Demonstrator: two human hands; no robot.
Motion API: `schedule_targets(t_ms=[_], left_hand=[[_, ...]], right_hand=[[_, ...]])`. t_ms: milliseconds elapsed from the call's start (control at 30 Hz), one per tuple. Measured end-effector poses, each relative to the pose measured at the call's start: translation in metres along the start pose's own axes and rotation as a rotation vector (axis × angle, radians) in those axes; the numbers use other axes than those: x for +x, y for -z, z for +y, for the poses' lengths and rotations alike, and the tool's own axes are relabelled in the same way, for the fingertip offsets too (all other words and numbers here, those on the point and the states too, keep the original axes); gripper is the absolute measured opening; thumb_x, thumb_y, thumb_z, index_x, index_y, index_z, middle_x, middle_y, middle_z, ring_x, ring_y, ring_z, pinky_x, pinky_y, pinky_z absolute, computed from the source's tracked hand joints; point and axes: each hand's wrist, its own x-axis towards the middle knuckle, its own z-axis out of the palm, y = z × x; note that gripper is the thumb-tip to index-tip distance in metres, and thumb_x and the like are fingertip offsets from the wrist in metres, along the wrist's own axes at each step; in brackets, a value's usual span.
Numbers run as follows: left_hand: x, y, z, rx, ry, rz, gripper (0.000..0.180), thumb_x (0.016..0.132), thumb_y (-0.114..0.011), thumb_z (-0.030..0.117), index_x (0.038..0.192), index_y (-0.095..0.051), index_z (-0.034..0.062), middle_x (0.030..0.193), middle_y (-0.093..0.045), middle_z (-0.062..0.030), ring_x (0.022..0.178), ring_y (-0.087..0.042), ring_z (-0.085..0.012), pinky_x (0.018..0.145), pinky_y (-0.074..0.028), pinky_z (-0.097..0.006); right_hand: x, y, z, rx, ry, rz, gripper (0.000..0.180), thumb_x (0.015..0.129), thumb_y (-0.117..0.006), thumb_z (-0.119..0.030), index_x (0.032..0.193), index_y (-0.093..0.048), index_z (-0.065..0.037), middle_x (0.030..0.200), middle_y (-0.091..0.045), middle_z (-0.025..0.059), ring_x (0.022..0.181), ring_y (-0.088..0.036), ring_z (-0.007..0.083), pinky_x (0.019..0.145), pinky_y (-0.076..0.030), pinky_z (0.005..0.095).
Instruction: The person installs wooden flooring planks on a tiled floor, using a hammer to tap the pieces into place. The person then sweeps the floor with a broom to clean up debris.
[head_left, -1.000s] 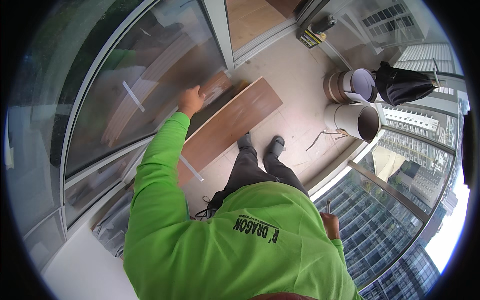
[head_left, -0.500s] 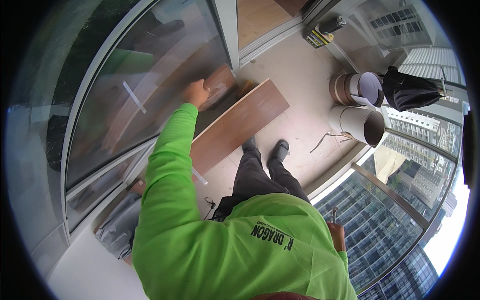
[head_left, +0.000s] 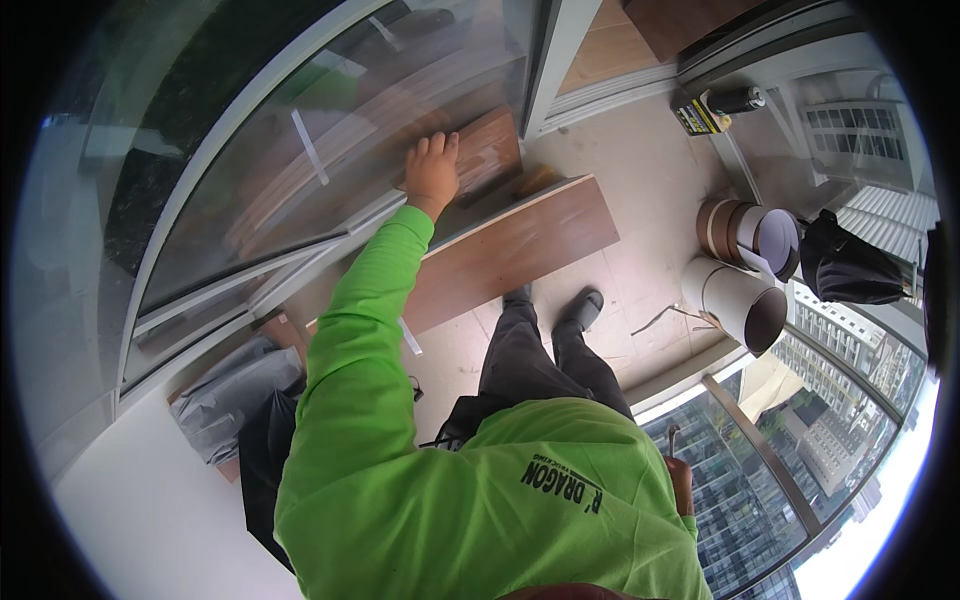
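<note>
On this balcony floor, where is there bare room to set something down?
Bare tile lies between the long wooden plank, the shoes and the cardboard rolls, and up toward the door sill. The lower-left corner is crowded with grey wrapping. The left hand rests on a plank against the glass.

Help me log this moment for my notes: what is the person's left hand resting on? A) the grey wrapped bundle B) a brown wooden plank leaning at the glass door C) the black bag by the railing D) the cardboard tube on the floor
B: the left hand lies flat, fingers spread, on the top end of a brown wooden plank by the glass door, far from the cardboard tube.
</note>
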Motion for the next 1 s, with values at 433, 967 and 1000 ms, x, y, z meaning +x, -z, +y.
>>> schedule_targets(t_ms=[433,967,1000], left_hand=[[-0.061,0.022,0.119,-0.267,0.194,0.078,0.026,0.082,-0.071,0.031,0.098,-0.067,0.0097,0.111,-0.062,-0.0094,0.11,-0.055,-0.0297,0.091,-0.042,-0.05],[-0.068,0.003,0.379,-0.879,0.674,-0.785,0.051,0.091,-0.057,0.018,0.139,-0.049,0.004,0.122,-0.061,-0.0271,0.107,-0.06,-0.0401,0.097,-0.046,-0.047],[-0.081,-0.029,0.374,-0.866,0.624,-0.784,0.077,0.083,-0.062,0.009,0.153,-0.03,0.0104,0.134,-0.053,-0.0257,0.115,-0.057,-0.0383,0.103,-0.044,-0.044]], right_hand=[[0.194,0.12,-0.095,-0.259,0.203,-0.024,0.058,0.085,-0.05,-0.004,0.141,-0.051,-0.019,0.124,-0.064,0.0209,0.112,-0.063,0.0357,0.092,-0.051,0.0432],[0.404,0.335,-0.206,0.186,0.007,-0.359,0.014,0.094,-0.061,-0.015,0.094,-0.054,-0.003,0.065,-0.055,0.007,0.046,-0.052,0.0168,0.039,-0.041,0.0314],[0.411,0.339,-0.211,0.136,0.017,-0.347,0.015,0.093,-0.061,-0.015,0.087,-0.054,-0.003,0.062,-0.054,0.0067,0.044,-0.051,0.0171,0.038,-0.04,0.0318]])
